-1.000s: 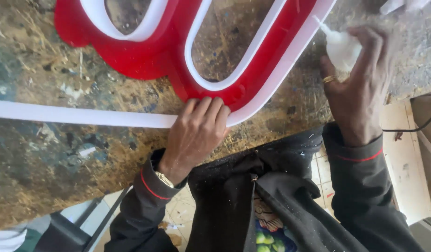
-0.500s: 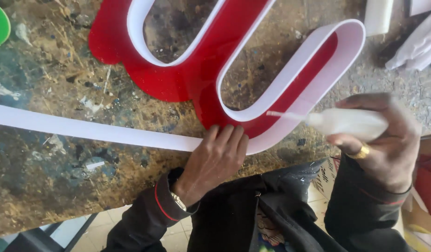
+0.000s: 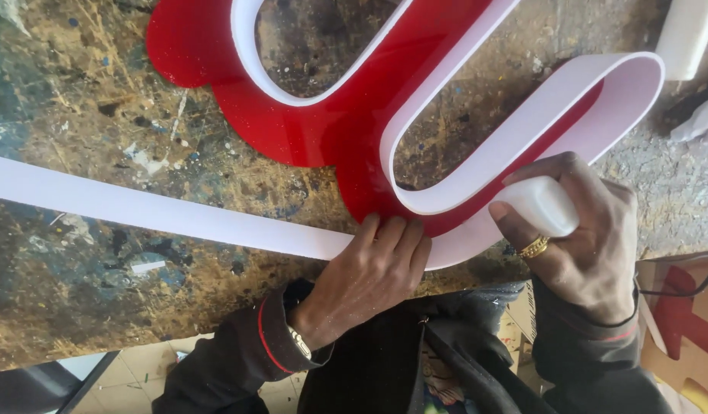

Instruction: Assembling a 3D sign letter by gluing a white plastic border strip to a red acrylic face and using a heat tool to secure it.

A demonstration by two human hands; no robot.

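A glossy red acrylic letter shape [image 3: 323, 130] lies on the stained worktable [image 3: 78, 100]. A white plastic strip [image 3: 139, 211] stands on edge and curves around the red shape's outline, looping at the right [image 3: 630, 84]. My left hand [image 3: 373, 264] presses flat against the strip at the red shape's near edge. My right hand [image 3: 584, 230] grips a small white squeeze bottle [image 3: 542, 203], its tip pointing left toward the strip and hidden by it. A gold ring shows on that hand.
A white block [image 3: 687, 34] lies at the table's far right corner, with crumpled white material [image 3: 699, 123] beside it. Below the table edge to the right are red and tan pieces [image 3: 683, 322]. Tiled floor [image 3: 139, 368] shows under the table.
My right hand has brought the bottle down from pointing level over the red shape to the strip's near curve. My left hand stays pressed on the strip. The camera moved closer.
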